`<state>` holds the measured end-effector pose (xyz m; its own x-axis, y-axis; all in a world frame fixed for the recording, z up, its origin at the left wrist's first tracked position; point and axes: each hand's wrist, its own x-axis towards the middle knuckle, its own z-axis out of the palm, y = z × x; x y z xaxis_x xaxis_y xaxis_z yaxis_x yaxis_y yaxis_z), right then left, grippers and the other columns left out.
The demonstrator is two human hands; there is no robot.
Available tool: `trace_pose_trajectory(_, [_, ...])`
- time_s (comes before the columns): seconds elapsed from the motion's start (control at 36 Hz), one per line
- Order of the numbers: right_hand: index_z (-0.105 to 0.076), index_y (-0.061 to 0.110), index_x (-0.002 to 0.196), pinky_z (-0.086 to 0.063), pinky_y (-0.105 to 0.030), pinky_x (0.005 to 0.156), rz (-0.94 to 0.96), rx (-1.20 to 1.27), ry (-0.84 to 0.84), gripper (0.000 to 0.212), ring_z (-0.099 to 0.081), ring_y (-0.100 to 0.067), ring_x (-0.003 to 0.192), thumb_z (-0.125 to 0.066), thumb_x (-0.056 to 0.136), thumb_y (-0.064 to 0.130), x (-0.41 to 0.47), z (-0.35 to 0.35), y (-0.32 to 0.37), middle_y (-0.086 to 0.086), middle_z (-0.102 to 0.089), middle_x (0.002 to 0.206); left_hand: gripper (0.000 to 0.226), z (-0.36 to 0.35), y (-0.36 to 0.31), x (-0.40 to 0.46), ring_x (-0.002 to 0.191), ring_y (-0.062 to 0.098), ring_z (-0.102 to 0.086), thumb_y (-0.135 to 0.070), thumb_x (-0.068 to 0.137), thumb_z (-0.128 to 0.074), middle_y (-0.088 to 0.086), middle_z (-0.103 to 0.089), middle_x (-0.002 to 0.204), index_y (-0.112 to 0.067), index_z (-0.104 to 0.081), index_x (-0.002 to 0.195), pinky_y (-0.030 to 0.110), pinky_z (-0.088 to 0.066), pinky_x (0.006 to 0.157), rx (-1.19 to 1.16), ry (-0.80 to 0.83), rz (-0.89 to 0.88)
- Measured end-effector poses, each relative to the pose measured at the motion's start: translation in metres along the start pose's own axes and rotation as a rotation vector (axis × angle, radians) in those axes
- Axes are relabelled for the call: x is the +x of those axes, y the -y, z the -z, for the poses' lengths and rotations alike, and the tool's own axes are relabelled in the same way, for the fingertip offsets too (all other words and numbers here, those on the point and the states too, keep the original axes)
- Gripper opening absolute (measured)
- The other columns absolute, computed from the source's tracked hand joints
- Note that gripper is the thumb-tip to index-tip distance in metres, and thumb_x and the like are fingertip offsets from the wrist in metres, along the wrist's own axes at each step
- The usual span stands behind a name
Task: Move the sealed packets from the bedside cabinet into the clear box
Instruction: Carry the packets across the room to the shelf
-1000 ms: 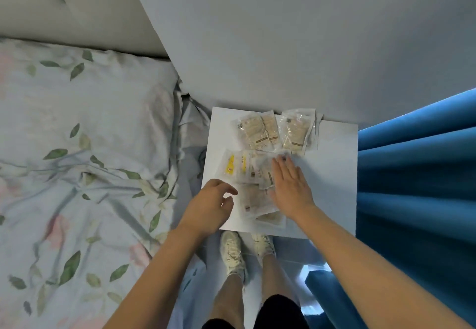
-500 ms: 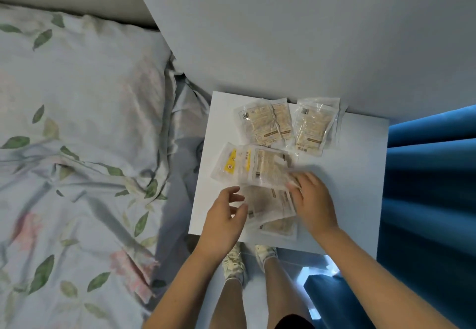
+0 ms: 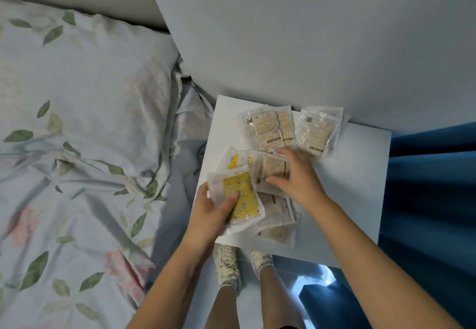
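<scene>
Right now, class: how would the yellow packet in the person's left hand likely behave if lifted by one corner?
The yellow packet is thin and flat, so it probably flexes rather than staying rigid. Its glossy clear wrapper looks slippery. The left hand grips it with fingers only, which suggests it is light.

Showing printing on the sealed packets (image 3: 268, 130) lying on the bedside cabinet (image 3: 360, 179), dark lines and a small square code, yet blurring too much for any word, brand or number to be read.
</scene>
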<state>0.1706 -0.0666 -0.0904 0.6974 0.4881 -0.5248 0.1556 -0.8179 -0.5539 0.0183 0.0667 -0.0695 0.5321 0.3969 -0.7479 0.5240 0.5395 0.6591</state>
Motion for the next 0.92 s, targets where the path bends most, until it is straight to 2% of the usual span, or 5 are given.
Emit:
trace_pose_trajectory(0.22, [-0.041, 0.026, 0.135, -0.026, -0.036, 0.098, -0.026, -0.472, -0.059, 0.077, -0.04, -0.021, 0.127, -0.078, 0.069, 0.043, 0.008, -0.018, -0.01, 0.001, -0.048, 0.134, 0.023, 0.016, 0.008, -0.007, 0.076, 0.01, -0.068, -0.005, 0.09, -0.06, 0.015, -0.07, 0.11, -0.024, -0.067, 0.101, 0.016, -0.054, 0.062, 0.077, -0.023, 0.016])
trace_pose_trajectory(0.53, [-0.059, 0.025, 0.104, -0.057, -0.025, 0.077, -0.124, 0.662, 0.305, 0.01, -0.067, -0.011, 0.095, -0.054, 0.095, 0.025, -0.032, -0.006, 0.026, 0.005, -0.07, 0.099, 0.045, 0.0, 0.001, -0.009, 0.104, 0.025, -0.066, -0.047, 0.076, -0.073, 0.014, -0.071, 0.109, -0.011, -0.072, 0.104, 0.044, -0.048, 0.098, -0.073, 0.132, 0.152])
trace_pose_trajectory(0.61, [-0.066, 0.012, 0.099, -0.053, -0.038, 0.083, -0.117, 0.547, 0.409, 0.052, -0.068, -0.025, 0.089, -0.053, 0.082, 0.059, -0.039, -0.012, 0.039, -0.018, -0.069, 0.099, 0.037, -0.006, -0.005, -0.012, 0.095, 0.03, -0.07, -0.037, 0.081, -0.067, 0.015, -0.074, 0.1, -0.008, -0.071, 0.103, 0.046, -0.053, 0.09, -0.067, 0.129, 0.105])
trace_pose_trajectory(0.75, [-0.064, 0.016, 0.087, -0.048, -0.022, 0.074, -0.161, 0.479, -0.218, 0.014, -0.06, -0.014, 0.082, -0.069, 0.084, 0.029, -0.012, -0.009, 0.029, 0.003, -0.065, 0.085, 0.038, 0.001, -0.008, -0.007, 0.085, 0.027, -0.072, -0.035, 0.072, -0.068, 0.012, -0.075, 0.089, -0.006, -0.071, 0.096, 0.041, -0.056, 0.081, -0.123, -0.052, 0.094])
trace_pose_trajectory(0.92, [-0.055, 0.014, 0.121, -0.038, -0.04, 0.094, -0.215, -0.013, -0.223, 0.064, -0.044, -0.027, 0.121, -0.083, 0.067, 0.036, 0.015, -0.032, -0.001, -0.005, -0.055, 0.125, 0.042, 0.023, -0.009, -0.006, 0.091, 0.033, -0.07, -0.032, 0.077, -0.066, 0.02, -0.073, 0.097, 0.001, -0.069, 0.103, 0.043, -0.055, 0.082, -0.237, -0.121, 0.137])
